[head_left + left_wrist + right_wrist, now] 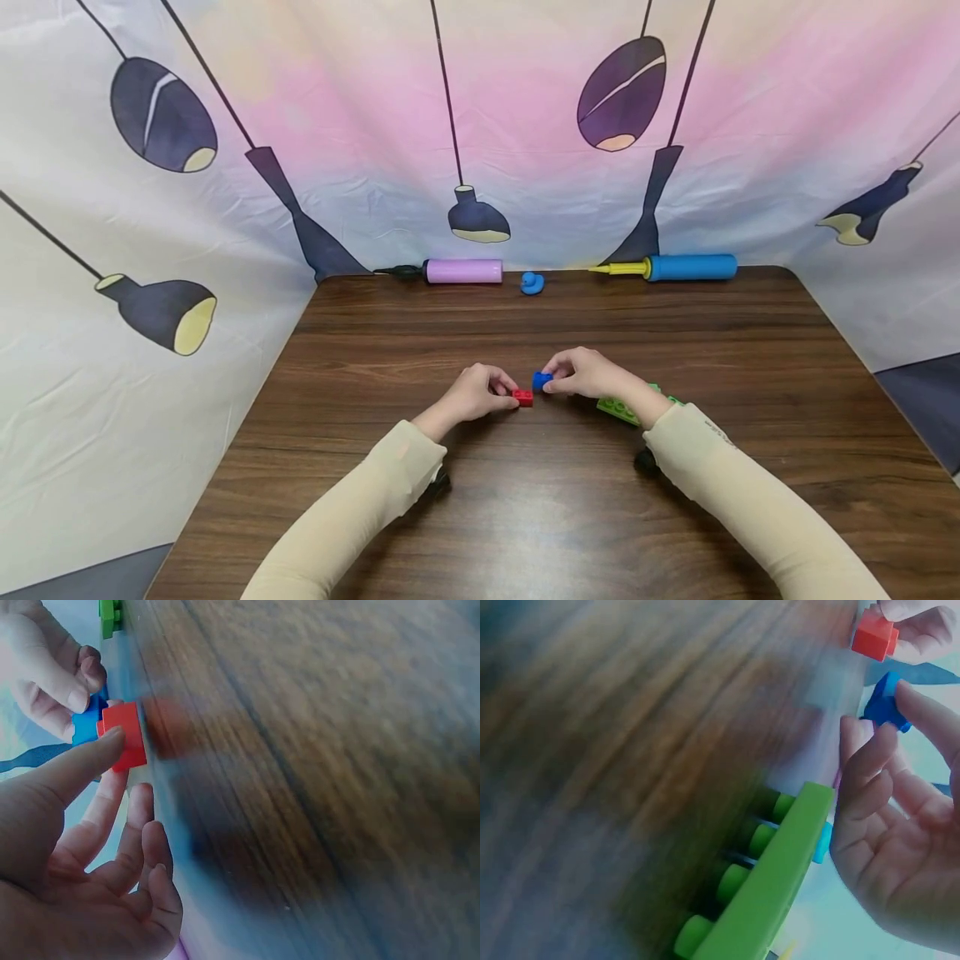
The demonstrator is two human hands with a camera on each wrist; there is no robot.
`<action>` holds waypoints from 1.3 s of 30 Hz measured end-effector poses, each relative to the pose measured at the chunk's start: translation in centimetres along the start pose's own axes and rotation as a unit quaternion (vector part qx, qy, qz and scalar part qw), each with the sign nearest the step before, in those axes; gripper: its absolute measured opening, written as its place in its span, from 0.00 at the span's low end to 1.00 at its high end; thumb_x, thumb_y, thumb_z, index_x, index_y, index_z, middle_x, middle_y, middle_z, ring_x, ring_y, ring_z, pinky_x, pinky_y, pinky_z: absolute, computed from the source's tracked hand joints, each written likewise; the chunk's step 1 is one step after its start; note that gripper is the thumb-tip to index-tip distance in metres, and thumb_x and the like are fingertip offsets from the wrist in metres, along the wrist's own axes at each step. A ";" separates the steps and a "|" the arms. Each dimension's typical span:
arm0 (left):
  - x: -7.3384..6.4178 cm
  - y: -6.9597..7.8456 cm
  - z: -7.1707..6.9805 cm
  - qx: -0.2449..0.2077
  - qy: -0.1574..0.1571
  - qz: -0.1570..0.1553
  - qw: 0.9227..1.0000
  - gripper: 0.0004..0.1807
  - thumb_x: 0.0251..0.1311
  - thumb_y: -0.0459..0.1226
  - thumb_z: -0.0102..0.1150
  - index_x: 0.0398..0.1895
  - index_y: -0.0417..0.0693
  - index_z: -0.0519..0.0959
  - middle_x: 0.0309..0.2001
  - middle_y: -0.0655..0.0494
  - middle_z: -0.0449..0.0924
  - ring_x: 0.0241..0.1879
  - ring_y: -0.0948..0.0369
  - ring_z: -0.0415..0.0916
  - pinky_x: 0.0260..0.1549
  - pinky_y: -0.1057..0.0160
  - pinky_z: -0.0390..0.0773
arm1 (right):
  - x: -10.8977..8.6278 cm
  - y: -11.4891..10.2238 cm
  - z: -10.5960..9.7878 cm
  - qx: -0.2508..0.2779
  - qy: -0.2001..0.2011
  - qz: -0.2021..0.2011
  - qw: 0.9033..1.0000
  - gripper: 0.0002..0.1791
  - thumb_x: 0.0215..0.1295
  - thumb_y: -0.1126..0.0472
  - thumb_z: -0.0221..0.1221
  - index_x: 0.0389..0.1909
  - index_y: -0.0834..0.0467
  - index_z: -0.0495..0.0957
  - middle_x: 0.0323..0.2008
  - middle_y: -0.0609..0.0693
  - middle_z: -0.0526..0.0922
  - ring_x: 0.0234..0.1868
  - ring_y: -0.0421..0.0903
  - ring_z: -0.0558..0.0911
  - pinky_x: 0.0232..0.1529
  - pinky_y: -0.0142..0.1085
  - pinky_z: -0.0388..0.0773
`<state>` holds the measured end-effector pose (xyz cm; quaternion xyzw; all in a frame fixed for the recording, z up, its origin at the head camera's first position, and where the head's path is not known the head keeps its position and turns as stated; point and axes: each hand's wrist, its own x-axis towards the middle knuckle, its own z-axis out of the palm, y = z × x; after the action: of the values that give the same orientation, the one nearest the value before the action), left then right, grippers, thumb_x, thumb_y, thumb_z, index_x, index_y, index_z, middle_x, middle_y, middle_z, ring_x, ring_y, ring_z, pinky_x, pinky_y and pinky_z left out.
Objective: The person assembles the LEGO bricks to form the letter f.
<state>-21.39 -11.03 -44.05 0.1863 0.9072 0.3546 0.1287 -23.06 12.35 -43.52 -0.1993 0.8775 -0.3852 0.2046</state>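
First brick [522, 399] in the left fingers [139, 806], second brick [884, 701] near its right in the right fingers [871, 755]
Right of the right fingers, a building plate [769, 885] lies on the counter [525, 517]. Behind the fingers, along the far edge, a duck [532, 285] sits between the first pump [464, 271], back to the left, and the second pump [693, 267], back to the right.

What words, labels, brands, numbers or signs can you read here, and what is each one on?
None can be read with certainty.
Right sleeve: a short line of dark print near the cuff, too small to read.
Red block, blue block and green block: no lettering I can make out.
Purple pump and blue pump: none visible.
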 end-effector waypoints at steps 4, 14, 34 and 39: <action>0.3 0.0 0.1 -0.007 0.013 -0.011 1.000 0.07 0.53 0.38 0.72 0.33 0.47 0.84 0.25 0.59 0.76 0.27 0.63 0.71 0.27 0.66 0.69 | -0.1 -0.1 -0.3 0.023 -0.002 -0.016 1.000 0.15 0.64 0.58 0.63 0.48 0.61 0.79 0.29 0.50 0.82 0.26 0.49 0.79 0.28 0.38 0.73; 0.7 -0.1 0.4 0.011 0.005 0.006 1.000 0.07 0.53 0.37 0.72 0.34 0.46 0.84 0.25 0.59 0.76 0.27 0.65 0.71 0.28 0.67 0.69 | 0.1 0.0 0.5 0.043 0.030 -0.015 0.998 0.12 0.62 0.59 0.65 0.44 0.60 0.80 0.30 0.49 0.81 0.25 0.50 0.79 0.27 0.37 0.72; 0.8 -0.4 0.1 -0.006 0.002 0.002 1.000 0.08 0.52 0.37 0.73 0.33 0.45 0.84 0.25 0.60 0.77 0.29 0.64 0.72 0.30 0.67 0.71 | 1.1 -1.3 1.2 0.017 0.019 -0.010 1.000 0.11 0.58 0.58 0.68 0.40 0.58 0.82 0.25 0.45 0.81 0.23 0.42 0.75 0.28 0.35 0.69; 0.8 -0.5 0.2 -0.007 0.000 0.001 1.000 0.08 0.52 0.37 0.73 0.33 0.45 0.84 0.25 0.59 0.77 0.28 0.64 0.71 0.30 0.67 0.70 | 1.2 -1.6 1.5 0.021 0.022 -0.004 1.000 0.11 0.57 0.59 0.69 0.39 0.58 0.82 0.26 0.46 0.81 0.23 0.41 0.74 0.28 0.35 0.68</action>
<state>-22.21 -10.94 -44.65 0.1860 0.9047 0.3609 0.1294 -23.01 9.87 -43.47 -0.1898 0.8725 -0.4089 0.1884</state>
